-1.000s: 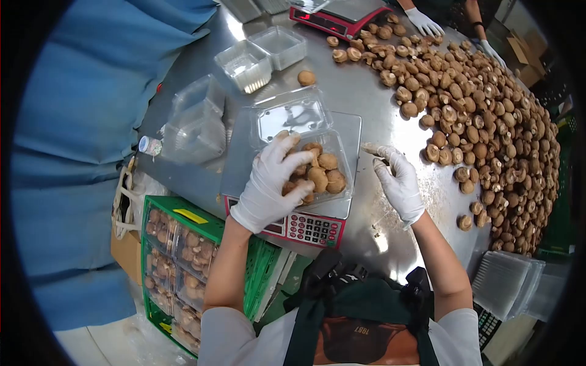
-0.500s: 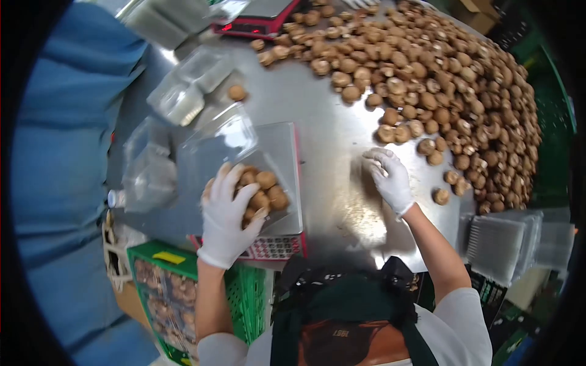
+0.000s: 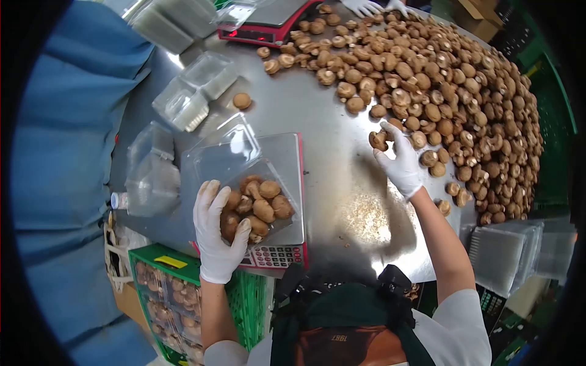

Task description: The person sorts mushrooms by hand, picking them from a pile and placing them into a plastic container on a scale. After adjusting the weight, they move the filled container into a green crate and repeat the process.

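Note:
My left hand (image 3: 218, 229), in a white glove, lies at the near left side of a clear plastic clamshell box (image 3: 282, 230). Its fingers are spread, and they touch the box's edge and the mushrooms at that side. Several brown mushrooms (image 3: 264, 210) fill the box, whose clear lid (image 3: 235, 143) is folded back. Under the box is a red-edged weighing scale (image 3: 298, 177) with a keypad. My right hand (image 3: 400, 165), also gloved, pinches one mushroom (image 3: 378, 141) by its stem between thumb and fingers, just above the metal table at the pile's near edge.
A large mushroom pile (image 3: 452, 97) covers the table's right side. Empty clear boxes (image 3: 152, 174) stand at left, and stacked ones (image 3: 500, 250) at right. A lone mushroom (image 3: 242, 100) lies behind the scale. Another scale (image 3: 268, 27) and another person's gloved hands (image 3: 363, 7) are at the far side.
My right hand has moved slightly away from me and now holds a mushroom. My left hand has drawn back toward the box's near left side, showing more of the mushrooms inside.

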Motion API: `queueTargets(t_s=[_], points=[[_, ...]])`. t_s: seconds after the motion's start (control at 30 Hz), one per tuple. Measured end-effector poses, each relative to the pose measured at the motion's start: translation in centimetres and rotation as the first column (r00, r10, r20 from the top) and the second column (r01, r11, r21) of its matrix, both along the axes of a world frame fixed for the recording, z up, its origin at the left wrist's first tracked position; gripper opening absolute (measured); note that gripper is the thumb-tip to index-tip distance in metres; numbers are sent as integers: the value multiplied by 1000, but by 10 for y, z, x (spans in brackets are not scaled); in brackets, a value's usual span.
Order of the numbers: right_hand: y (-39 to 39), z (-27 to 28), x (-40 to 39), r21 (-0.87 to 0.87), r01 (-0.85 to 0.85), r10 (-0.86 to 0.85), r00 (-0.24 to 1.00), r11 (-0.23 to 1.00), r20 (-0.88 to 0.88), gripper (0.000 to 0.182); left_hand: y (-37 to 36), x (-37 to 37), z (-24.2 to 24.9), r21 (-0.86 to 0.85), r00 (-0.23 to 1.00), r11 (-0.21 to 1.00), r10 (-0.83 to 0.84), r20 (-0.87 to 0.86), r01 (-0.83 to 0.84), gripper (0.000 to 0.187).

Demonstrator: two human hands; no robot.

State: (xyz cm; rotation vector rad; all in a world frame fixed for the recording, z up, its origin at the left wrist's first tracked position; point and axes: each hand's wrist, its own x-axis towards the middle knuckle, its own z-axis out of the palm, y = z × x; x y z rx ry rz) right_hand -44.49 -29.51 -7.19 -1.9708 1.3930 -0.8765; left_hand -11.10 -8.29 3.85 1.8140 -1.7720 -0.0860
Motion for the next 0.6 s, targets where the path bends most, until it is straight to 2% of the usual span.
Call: queueTargets(t_s=[0.03, 0.07, 0.1, 0.17, 0.27, 0.37, 0.43, 0.53, 0.6], points=[[9, 15, 10, 164, -45, 7, 975, 985, 224, 60, 4, 3, -2, -4, 999, 1000, 24, -35, -25, 61], [15, 25, 18, 288, -138, 24, 930, 948, 367, 59, 6, 5, -5, -4, 996, 1000, 19, -82, -20, 59], [21, 33, 26, 316, -205, 38, 885, 927, 464, 60, 8, 7, -10, 12, 998, 1000, 15, -55, -14, 59], [29, 55, 42, 198, -309, 196, 875, 930, 444, 59, 8, 5, -6, 63, 999, 998, -10, 36, 8, 58], [44, 89, 67, 387, -413, 155, 822, 825, 547, 57, 8, 6, -9, 40, 999, 999, -9, 48, 7, 61], [53, 94, 87, 364, -524, 227, 759, 770, 611, 56, 11, 7, -12, 23, 999, 1000, 10, 49, -11, 62], [61, 99, 97, 363, -555, 257, 748, 749, 612, 57, 12, 4, -8, -38, 999, 999, 21, 42, -19, 56], [71, 105, 102, 339, -583, 341, 756, 738, 559, 60, 9, -5, 1, -105, 996, 994, 17, -89, -26, 45], [79, 114, 105, 237, -624, 473, 743, 744, 473, 59, 5, -19, 12, -122, 974, 993, -20, -225, -8, 44]])
